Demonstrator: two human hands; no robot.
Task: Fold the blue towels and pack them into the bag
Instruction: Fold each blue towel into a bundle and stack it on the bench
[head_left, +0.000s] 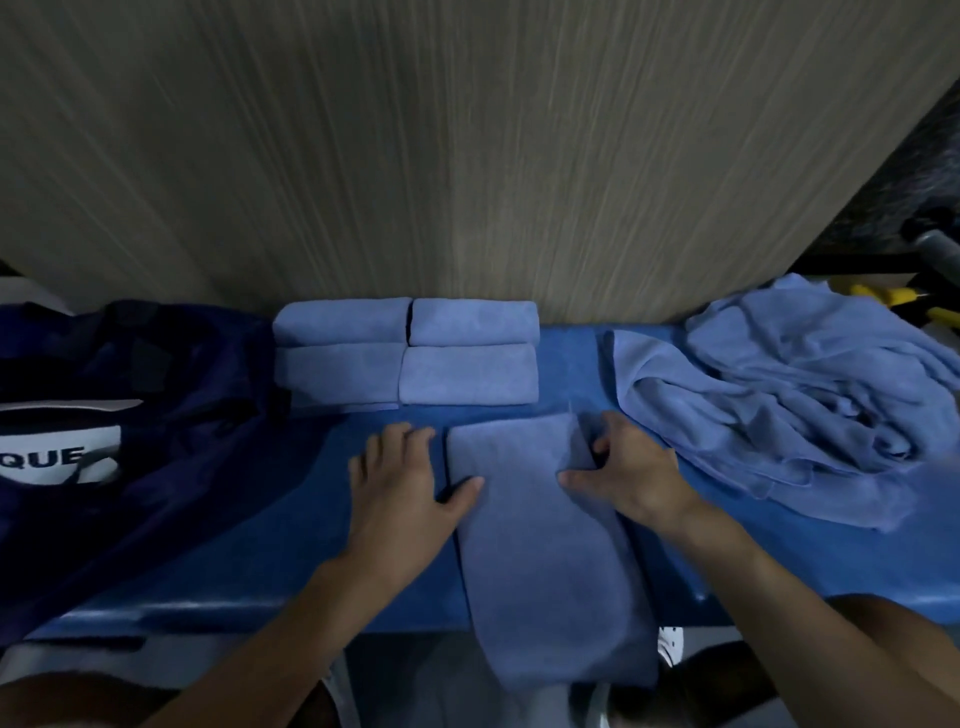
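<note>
**Step in hand (judged):** cross-folding the towel strip (540, 545). Best done by bringing the near end, which hangs over the table (260, 545) edge, up to the far end, with side edges aligned and smoothed.

**Strip:** light blue, plush, narrow, at table centre.

**Left hand** (400, 483): fingers straight, slightly spread on the table, thumb on the strip's left edge.

**Right hand** (628, 475): fingers curled, pinching the right edge.

**Beyond:** four folded towels (405, 351), two by two; dark bag (156, 415) left; unfolded heap (789, 395) right.

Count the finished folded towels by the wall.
4, in a two-by-two block: back-left towel, back-right towel, front-left towel, front-right towel. Others may lie hidden beneath.
</note>
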